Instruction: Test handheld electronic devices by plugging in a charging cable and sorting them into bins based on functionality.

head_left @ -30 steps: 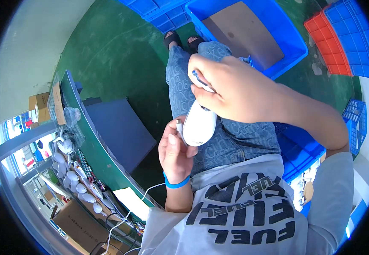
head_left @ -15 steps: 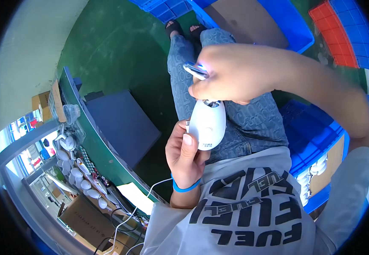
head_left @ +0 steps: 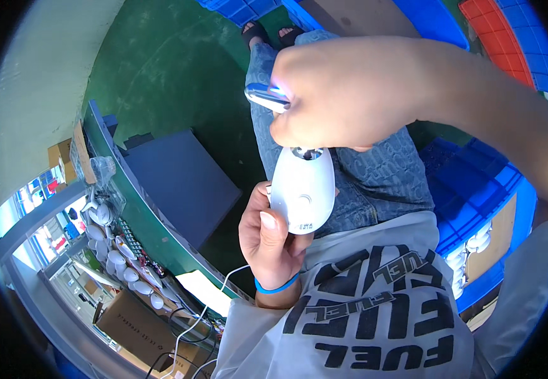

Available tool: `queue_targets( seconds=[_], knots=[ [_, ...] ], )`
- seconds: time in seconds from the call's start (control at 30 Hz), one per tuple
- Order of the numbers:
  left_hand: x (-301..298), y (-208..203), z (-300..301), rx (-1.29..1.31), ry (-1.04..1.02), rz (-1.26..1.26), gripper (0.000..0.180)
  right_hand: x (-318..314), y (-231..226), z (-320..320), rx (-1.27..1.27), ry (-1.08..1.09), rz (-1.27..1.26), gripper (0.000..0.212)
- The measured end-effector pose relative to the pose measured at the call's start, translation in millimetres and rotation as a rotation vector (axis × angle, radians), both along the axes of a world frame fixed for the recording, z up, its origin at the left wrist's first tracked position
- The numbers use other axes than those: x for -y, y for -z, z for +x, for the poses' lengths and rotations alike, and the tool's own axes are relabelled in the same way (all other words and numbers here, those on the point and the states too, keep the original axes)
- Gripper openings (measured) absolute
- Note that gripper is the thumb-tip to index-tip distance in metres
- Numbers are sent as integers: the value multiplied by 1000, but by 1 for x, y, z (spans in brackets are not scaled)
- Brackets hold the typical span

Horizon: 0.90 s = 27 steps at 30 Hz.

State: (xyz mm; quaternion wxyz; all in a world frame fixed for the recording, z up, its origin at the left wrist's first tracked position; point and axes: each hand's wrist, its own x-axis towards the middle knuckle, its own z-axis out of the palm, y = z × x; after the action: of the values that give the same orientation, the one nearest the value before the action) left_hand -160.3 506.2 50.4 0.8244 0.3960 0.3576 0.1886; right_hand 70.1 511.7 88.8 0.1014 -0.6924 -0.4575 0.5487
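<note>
Head view: we cannot make out the right hand's [head_left: 343, 91] fingertips, turned away beneath its knuckles, and that hand covers the device's [head_left: 302, 196] far tip, so we cannot tell whether they touch. Most of the left hand's [head_left: 271, 246] fingers are hidden behind the white device, and the upper picture edge cuts off a blue crate [head_left: 437, 24].

The right forearm comes in from the right and crosses the lap, back of the hand toward us; the left reaches up from below, palm inward.

We see the right hand closed around a shiny metal piece [head_left: 264, 98], one end jutting leftward beside a violet glow. The left hand is curled around the device, thumb along its side, holding it above the lap, right of the table's [head_left: 154, 237] near edge.
</note>
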Motion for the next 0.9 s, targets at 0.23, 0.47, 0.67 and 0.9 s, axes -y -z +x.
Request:
queue_targets(
  seconds=[0.23,0.47,0.67,0.9],
  knots=[
    [0,-2,0,18,-33,-81,53,-3,3,1,101,-357,101,19],
    [2,-2,-1,18,-39,-73,53,-1,6,-1,27,-277,74,19],
    [2,-1,0,4,-51,-74,52,-1,7,0,58,-316,186,19],
    [9,10,0,-138,-29,174,57,-2,11,-8,55,-137,95,21]
  ],
)
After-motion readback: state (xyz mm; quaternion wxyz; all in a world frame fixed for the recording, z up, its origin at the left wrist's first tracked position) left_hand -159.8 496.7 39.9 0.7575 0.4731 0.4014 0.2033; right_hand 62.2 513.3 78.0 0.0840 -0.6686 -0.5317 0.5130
